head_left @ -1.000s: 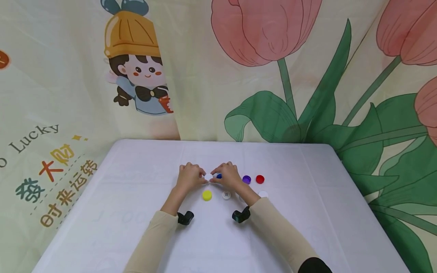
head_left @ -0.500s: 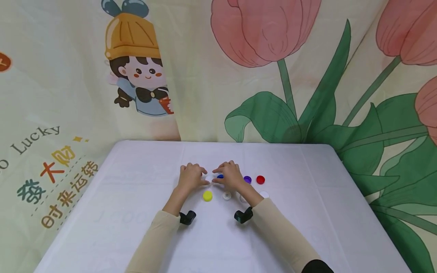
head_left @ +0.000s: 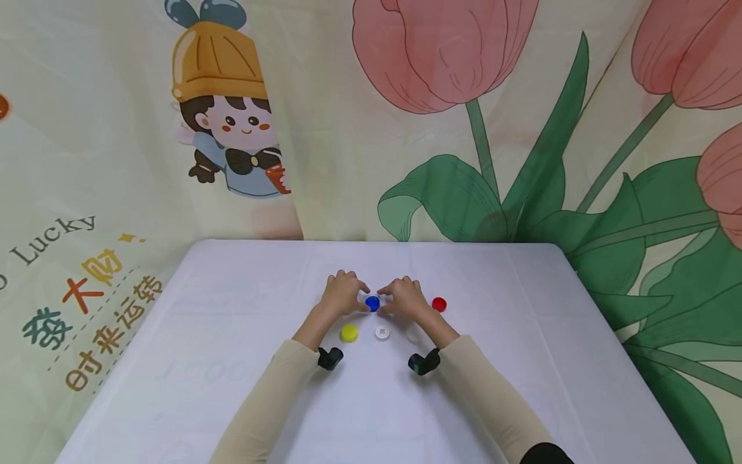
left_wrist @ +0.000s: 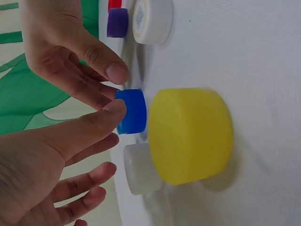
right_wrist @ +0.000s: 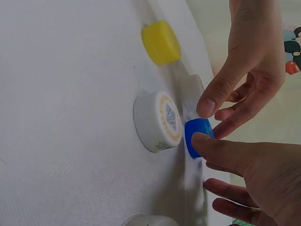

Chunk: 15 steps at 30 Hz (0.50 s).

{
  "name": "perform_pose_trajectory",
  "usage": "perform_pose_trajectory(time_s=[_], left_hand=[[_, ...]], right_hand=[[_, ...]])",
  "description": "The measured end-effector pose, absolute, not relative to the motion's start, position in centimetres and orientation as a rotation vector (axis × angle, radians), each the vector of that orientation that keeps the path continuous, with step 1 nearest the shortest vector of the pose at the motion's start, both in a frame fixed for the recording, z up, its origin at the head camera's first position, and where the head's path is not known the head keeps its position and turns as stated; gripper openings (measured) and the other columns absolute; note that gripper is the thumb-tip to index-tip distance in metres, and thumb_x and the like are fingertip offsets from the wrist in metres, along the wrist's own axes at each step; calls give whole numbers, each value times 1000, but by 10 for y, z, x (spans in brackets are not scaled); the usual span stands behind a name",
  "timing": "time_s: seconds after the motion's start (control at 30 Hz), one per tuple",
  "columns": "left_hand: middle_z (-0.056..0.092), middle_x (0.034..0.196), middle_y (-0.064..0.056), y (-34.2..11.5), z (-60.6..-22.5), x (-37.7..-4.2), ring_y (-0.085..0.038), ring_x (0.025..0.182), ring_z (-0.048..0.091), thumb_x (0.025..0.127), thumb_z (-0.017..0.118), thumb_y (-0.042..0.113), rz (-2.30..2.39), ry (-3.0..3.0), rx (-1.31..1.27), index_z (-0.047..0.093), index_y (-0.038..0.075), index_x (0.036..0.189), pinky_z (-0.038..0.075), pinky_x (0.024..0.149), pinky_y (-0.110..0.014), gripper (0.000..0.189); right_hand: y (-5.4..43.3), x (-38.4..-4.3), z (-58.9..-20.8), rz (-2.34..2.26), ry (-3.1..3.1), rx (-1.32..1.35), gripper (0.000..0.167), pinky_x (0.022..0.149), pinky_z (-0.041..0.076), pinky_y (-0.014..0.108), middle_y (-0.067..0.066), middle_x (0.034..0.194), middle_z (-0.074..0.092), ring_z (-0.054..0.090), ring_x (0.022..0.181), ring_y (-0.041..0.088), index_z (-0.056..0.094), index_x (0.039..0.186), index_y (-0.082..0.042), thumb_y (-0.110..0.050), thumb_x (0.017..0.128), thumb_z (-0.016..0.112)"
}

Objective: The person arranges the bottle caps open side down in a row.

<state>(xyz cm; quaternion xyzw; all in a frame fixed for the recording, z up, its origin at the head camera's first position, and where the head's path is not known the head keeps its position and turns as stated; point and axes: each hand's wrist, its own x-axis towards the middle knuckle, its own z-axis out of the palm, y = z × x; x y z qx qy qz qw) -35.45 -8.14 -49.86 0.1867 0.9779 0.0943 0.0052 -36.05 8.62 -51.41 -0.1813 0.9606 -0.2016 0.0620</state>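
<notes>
A small blue bottle cap [head_left: 373, 303] lies on the white-covered table, framed by the thumbs and index fingers of both hands. My left hand [head_left: 342, 294] is spread around its left side; in the left wrist view the left thumb overlaps the blue cap [left_wrist: 131, 111]. On the other side is my right hand [head_left: 406, 298], its thumb and index finger parted. The right thumb overlaps the blue cap [right_wrist: 198, 136] in the right wrist view. A whitish cap [left_wrist: 141, 168] sits beside the blue one, and a purple cap [left_wrist: 117, 22] beyond it; the hands hide both in the head view.
Nearer the person stand a yellow cap [head_left: 349, 333], a white cap with a printed top [head_left: 382, 332] and a pale cap [head_left: 414, 333] by the right wrist. A red cap [head_left: 438, 304] lies right of the right hand. A printed curtain [head_left: 324, 116] hangs behind the table [head_left: 371, 412].
A second ago both hands pinched a white cap; they let go of it, then moved right to the blue cap. The thumb-to-index gaps have widened. The right hand now covers the purple cap.
</notes>
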Motion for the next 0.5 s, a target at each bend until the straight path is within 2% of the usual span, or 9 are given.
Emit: perform_pose_trajectory(time_s=[0.2, 0.5], left_hand=[[61, 89, -2, -81, -499, -353, -22, 86, 47, 71, 79, 38, 274, 3076, 644, 75, 21, 89, 35, 74, -38, 25], [60, 87, 2, -86, -465, -329, -18, 87, 47, 75, 75, 41, 619, 3232, 830, 74, 18, 94, 34, 75, -36, 30]], right_hand=[[86, -357, -516, -647, 2916, -580, 35, 80, 31, 36, -2, 99, 66, 47, 90, 17, 72, 106, -20, -33, 74, 77], [115, -339, -475, -1029, 2946, -841, 35, 82, 31, 41, 0, 103, 66, 48, 96, 17, 71, 108, -18, -32, 76, 75]])
